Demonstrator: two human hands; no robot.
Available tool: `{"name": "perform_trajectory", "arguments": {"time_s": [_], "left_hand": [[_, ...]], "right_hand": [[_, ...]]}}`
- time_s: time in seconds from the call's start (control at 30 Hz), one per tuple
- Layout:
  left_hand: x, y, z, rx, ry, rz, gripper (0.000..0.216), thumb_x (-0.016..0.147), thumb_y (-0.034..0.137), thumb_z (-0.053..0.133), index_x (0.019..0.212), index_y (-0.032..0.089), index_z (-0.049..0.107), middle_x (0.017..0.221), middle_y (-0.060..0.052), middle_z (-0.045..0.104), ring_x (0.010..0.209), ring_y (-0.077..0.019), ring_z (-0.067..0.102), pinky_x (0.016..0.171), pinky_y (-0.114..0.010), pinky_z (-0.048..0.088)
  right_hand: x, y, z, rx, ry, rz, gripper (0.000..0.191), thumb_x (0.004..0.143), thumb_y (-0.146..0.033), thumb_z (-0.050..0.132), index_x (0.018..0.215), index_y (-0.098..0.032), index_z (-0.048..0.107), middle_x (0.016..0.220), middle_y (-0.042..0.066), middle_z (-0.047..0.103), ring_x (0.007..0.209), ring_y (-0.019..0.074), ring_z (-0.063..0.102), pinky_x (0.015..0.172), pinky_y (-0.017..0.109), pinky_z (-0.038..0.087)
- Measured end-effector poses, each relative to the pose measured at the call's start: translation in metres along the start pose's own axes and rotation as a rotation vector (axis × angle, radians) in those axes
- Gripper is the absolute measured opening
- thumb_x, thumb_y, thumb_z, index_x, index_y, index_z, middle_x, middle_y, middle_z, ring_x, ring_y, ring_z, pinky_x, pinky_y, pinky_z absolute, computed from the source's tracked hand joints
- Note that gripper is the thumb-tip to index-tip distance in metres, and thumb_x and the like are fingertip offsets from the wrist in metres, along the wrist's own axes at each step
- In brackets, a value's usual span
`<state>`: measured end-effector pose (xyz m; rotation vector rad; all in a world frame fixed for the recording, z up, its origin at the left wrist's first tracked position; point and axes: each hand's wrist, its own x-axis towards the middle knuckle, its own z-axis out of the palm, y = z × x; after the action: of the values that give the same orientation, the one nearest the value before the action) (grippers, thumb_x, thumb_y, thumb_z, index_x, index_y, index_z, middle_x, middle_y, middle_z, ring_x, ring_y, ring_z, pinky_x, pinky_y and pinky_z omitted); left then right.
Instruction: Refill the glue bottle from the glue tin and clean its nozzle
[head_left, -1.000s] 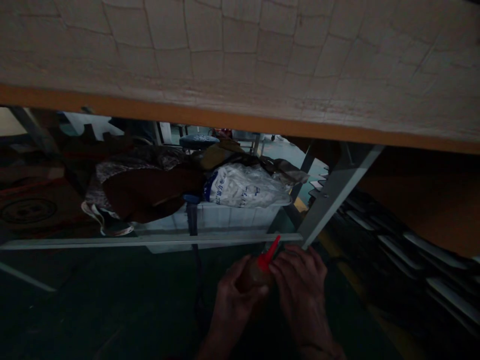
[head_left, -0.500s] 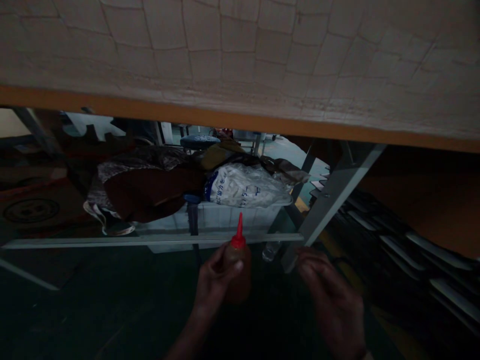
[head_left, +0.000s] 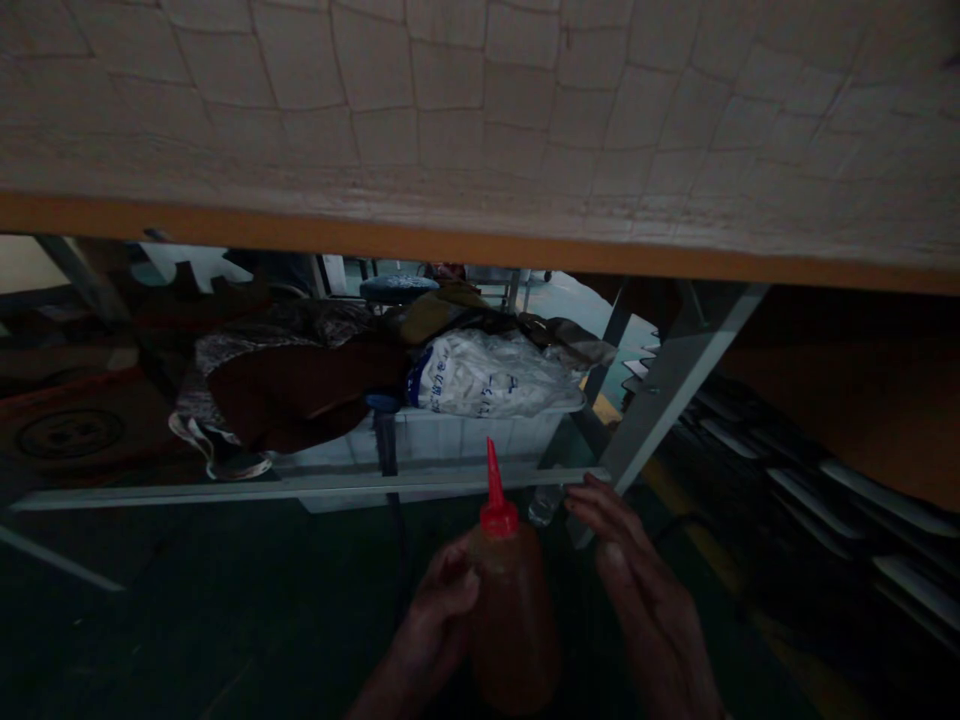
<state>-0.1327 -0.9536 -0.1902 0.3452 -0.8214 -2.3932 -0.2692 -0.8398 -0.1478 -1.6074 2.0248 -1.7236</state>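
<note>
My left hand (head_left: 439,625) is wrapped round a brown squeeze bottle (head_left: 514,615) with a red pointed nozzle (head_left: 495,492), held upright below the table's edge. My right hand (head_left: 637,585) hovers just right of the bottle, fingers loosely curled and apart, holding nothing; its fingertips are near the grey metal rail (head_left: 300,487) and a small clear bottle (head_left: 544,505) on the floor. The light under the table is dim.
A worn table top with an orange edge (head_left: 480,245) fills the upper view. Under it stands a white crate (head_left: 450,435) piled with a brown cloth (head_left: 300,385) and a printed white bag (head_left: 487,375). A slanted grey leg (head_left: 671,385) and stacked dark sheets (head_left: 825,490) lie right.
The bottle went from tilted between both hands to upright in my left hand, then nearer the camera. My right hand let go and moved off to the right.
</note>
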Motion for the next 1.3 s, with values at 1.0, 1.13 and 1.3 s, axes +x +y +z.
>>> {"name": "perform_trajectory", "arguments": {"time_s": [1.0,1.13,1.3], "left_hand": [[0.004,-0.016,0.015,0.472,0.087,0.203,0.055,0.054,0.032,0.079,0.105,0.016,0.065,0.105,-0.008,0.068,0.102,-0.0292,0.060,0.088,-0.034,0.048],[0.005,-0.014,0.012,0.435,0.107,0.168,0.052,0.056,0.032,0.078,0.104,0.016,0.066,0.103,-0.008,0.069,0.100,-0.0287,0.061,0.087,-0.035,0.048],[0.006,-0.012,0.010,0.424,0.120,0.171,0.053,0.056,0.030,0.079,0.106,0.017,0.065,0.106,-0.008,0.068,0.103,-0.0280,0.060,0.087,-0.034,0.048]], "right_hand": [[0.006,0.005,0.019,-0.395,0.133,-0.460,0.019,0.087,-0.005,0.045,0.092,-0.020,0.056,0.088,0.002,0.060,0.092,0.0189,0.054,0.094,0.043,0.031],[0.005,0.004,0.014,-0.244,0.157,-0.324,0.014,0.089,-0.010,0.047,0.089,-0.021,0.056,0.092,0.002,0.059,0.094,0.0178,0.053,0.090,0.037,0.036],[0.005,0.008,0.010,-0.105,0.141,-0.193,0.009,0.090,-0.016,0.050,0.090,-0.022,0.056,0.100,0.004,0.057,0.103,0.0200,0.051,0.087,0.036,0.042]]}}
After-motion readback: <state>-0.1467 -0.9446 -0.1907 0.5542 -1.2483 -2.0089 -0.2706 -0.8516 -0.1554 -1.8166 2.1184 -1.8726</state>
